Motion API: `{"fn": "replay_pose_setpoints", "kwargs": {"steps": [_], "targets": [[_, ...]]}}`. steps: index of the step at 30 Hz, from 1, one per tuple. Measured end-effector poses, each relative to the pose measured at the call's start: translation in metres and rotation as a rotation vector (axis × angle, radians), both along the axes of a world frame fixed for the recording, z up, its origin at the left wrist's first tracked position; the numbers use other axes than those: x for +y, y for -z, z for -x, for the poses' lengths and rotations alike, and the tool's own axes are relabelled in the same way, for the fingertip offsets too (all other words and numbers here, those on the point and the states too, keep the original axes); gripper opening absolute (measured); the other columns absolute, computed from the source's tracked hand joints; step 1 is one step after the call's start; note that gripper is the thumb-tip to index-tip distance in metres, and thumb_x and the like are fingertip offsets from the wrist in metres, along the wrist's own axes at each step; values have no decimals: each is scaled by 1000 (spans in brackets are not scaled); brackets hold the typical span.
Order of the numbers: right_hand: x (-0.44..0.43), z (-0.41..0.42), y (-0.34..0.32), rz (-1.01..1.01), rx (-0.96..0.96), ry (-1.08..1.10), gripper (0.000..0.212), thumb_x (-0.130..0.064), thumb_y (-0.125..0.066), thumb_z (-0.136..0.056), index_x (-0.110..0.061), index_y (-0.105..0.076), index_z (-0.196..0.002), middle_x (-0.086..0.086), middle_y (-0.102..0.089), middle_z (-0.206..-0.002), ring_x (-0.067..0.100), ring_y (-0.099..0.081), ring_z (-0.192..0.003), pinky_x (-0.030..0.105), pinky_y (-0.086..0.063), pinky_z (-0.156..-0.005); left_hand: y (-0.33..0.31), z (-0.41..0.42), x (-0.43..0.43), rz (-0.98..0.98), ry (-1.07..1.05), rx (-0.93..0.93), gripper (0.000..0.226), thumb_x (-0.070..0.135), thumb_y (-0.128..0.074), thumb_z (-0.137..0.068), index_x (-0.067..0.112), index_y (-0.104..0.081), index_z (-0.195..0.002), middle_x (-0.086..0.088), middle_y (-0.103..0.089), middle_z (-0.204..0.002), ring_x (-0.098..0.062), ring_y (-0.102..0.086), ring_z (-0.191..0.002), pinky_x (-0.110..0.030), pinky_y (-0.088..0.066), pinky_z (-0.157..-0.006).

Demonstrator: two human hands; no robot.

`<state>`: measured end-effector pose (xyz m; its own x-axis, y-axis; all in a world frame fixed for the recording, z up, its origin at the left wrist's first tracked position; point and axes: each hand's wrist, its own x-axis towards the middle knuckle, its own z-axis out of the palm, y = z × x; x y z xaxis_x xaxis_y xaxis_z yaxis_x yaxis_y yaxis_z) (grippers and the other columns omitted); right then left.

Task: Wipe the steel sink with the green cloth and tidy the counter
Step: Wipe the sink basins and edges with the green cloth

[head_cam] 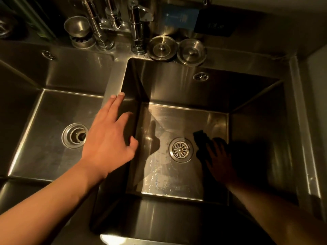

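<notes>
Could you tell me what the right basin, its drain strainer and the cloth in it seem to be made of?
The right basin looks like brushed steel: fine grain, soft glare. The drain strainer looks shinier, polished metal, bright ribs. The cloth is probably fabric, limp, dark; shadow hides more.

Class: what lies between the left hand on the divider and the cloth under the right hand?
Head view: the round drain strainer in the right basin's floor, just beside the cloth.

The steel sink [177, 89] is brushed, glossy metal, water-streaked on its floor; the taps [138, 23] are polished chrome.
</notes>
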<state>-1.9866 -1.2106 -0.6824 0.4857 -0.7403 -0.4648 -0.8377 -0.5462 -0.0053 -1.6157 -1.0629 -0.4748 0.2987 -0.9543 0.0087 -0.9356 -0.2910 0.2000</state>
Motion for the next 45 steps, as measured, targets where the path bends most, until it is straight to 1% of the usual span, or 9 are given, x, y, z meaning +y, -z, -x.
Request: {"fn": "replay_pose_setpoints", "kwargs": {"steps": [6,10,16,20,23,25,32,36,45], "targets": [[83,7,-1,-94,27,-514,74,-46,-60,-84,-27,-43,-153,11,-32,-162,40,-35,-146,61,-36,-109,-3,0,1,2,-3,12,70,51,-51,-80,11,-62,-136,-7,-13,-172,-22,-6,-160,-46,-23,-127],[106,-25,7,-78,-77,-918,35,-43,-65,-87,-41,-71,-122,-9,-58,-144,27,-51,-136,53,-26,-111,-3,1,0,5,-3,10,69,51,-51,-80,12,-62,-136,-7,-13,-172,-22,-6,-160,-44,-21,-128],[111,-108,5,-155,-29,-1121,68,-44,-51,-90,-28,-32,-153,2,-22,-166,34,-18,-154,62,-23,-116,1,0,0,26,10,-1,69,50,-51,-79,12,-62,-134,-8,-15,-171,-23,-9,-160,-48,-26,-126],[97,-176,-7,-222,-23,-1191,34,-41,-59,-90,-30,-59,-122,0,-58,-124,27,-55,-121,51,-46,-99,3,-1,0,31,8,0,67,49,-53,-79,11,-63,-133,-8,-15,-171,-22,-8,-160,-49,-26,-126],[66,-206,-14,-220,-218,-1031,25,-25,-57,-95,-23,-65,-118,0,-63,-105,15,-64,-107,33,-52,-78,4,-1,1,53,11,11,64,48,-55,-77,13,-65,-129,-7,-17,-171,-21,-9,-160,-48,-26,-127],[39,-219,-13,-322,-348,-757,39,-19,-61,-94,-19,-60,-133,3,-60,-132,-1,-51,-127,23,-43,-106,4,-2,1,71,11,28,59,47,-57,-77,14,-65,-126,-7,-18,-171,-21,-9,-160,-47,-26,-126],[-56,-218,-26,-137,-123,-341,57,-34,-44,-105,-32,-25,-159,4,-4,-169,30,-2,-156,54,-10,-125,1,1,1,67,8,46,58,47,-55,-80,18,-64,-129,-7,-20,-170,-22,-11,-160,-45,-24,-126],[-77,-157,-10,-4,-237,-123,55,-31,-45,-104,-24,-31,-157,11,-20,-164,28,-17,-152,35,-14,-123,-1,0,1,41,-5,38,59,48,-55,-80,17,-64,-130,-7,-18,-171,-21,-9,-160,-42,-22,-126],[-14,-9,-6,25,-112,28,63,-28,-49,-101,-19,-27,-159,18,-20,-165,40,-14,-153,57,-23,-119,-2,0,1,27,3,45,62,48,-54,-81,15,-62,-133,-7,-15,-171,-21,-7,-160,-43,-21,-127]]}}
